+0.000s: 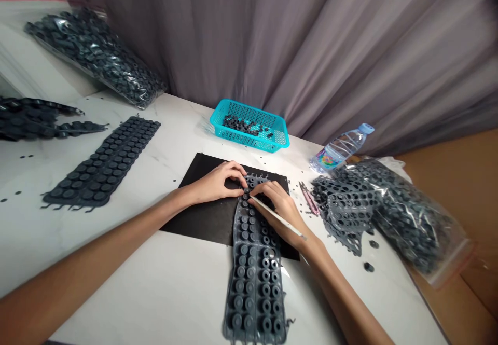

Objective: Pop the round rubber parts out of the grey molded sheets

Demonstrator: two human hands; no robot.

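Note:
A long dark grey rubber sheet (pixel 254 277) studded with small round parts lies lengthwise over a black mat (pixel 202 215) in front of me. My left hand (pixel 218 181) pinches the sheet near its far end, fingers curled together. My right hand (pixel 278 207) rests on the sheet beside it and grips a thin pale stick tool (pixel 278 216), whose tip touches a round part by my left fingertips. Both hands meet at the same spot on the sheet.
A teal basket (pixel 251 135) with loose grey parts stands behind the mat. Another full sheet (pixel 103 163) and a stack of sheets (pixel 27 119) lie left. Bags of parts (pixel 97 57) (pixel 412 220), emptied sheets (pixel 342 207), small snips (pixel 309 197) and a water bottle (pixel 340 148) sit around.

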